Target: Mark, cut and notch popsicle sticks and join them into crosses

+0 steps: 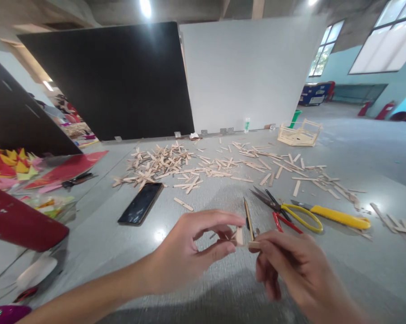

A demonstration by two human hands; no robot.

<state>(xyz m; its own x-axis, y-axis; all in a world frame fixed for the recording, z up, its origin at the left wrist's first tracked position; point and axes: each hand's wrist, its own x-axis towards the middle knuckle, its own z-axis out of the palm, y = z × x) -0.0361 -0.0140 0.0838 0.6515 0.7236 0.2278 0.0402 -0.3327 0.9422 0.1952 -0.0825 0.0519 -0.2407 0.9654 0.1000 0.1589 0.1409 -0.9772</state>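
Observation:
Low over the grey tabletop, my left hand (192, 238) pinches a small piece of pale wooden craft stick (239, 236) between thumb and fingers; part of it hides behind the fingers. My right hand (290, 263) grips a short craft stick (254, 245), its end close to the left hand's piece. Whether the two pieces touch I cannot tell. Just beyond the fingertips lies a pencil (249, 219). To its right are scissors (302, 218) with yellow handles, a red-handled tool (277, 221) partly under them, and a yellow utility knife (341, 217).
Loose craft sticks (165, 162) spread across the table's middle. A black phone (141, 204) lies left of them. At back right stands a stick-built frame (300, 133), near a small glue bottle (247, 125). Black (118, 81) and white (243, 72) panels rise behind. A red cylinder (24, 220) lies left.

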